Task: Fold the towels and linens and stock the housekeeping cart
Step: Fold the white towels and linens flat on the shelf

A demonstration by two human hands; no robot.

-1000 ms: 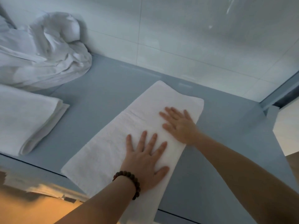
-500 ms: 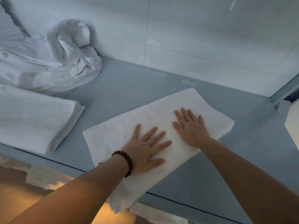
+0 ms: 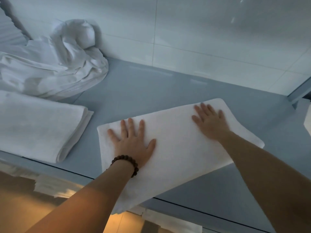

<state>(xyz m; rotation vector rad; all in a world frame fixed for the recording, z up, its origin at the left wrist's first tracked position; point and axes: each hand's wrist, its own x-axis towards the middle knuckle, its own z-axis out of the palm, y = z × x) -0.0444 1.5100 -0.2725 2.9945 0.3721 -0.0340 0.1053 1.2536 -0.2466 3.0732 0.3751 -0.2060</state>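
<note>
No words, numbers or signs can be read here. The white towel [image 3: 176, 148] under the left hand [image 3: 133, 145] and the right hand [image 3: 212, 123] is plain, and no tag shows on it. The folded towel [image 3: 38, 125] to the left of the hands is plain too.

2 towels [image 3: 181, 148] [image 3: 38, 126], 1 sheet [image 3: 50, 68], 2 hands [image 3: 134, 145] [image 3: 211, 122]
</note>
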